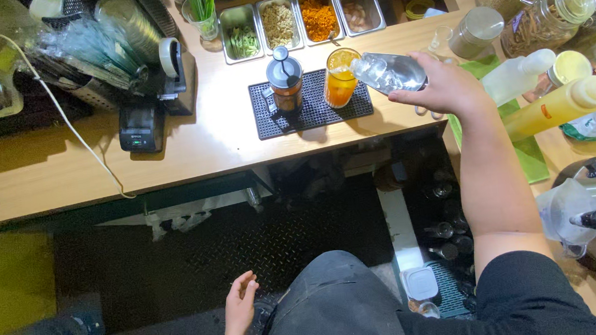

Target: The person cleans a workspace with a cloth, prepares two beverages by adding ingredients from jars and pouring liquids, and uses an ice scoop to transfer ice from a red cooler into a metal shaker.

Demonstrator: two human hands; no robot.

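While the left hand (240, 304) hangs empty with fingers loose, the right hand (443, 88) grips a clear plastic bottle (389, 71), tipped neck-down to pour into the orange drink glass (339, 77).

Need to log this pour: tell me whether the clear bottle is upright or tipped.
Tipped: the right hand holds the clear bottle nearly sideways, its mouth at the rim of the orange drink.

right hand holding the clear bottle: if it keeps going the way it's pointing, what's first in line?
Likely the glass of orange drink: the right hand tips the clear bottle leftward with its neck at the glass rim. Beyond it stands the French press. Depth is hard to judge from above.
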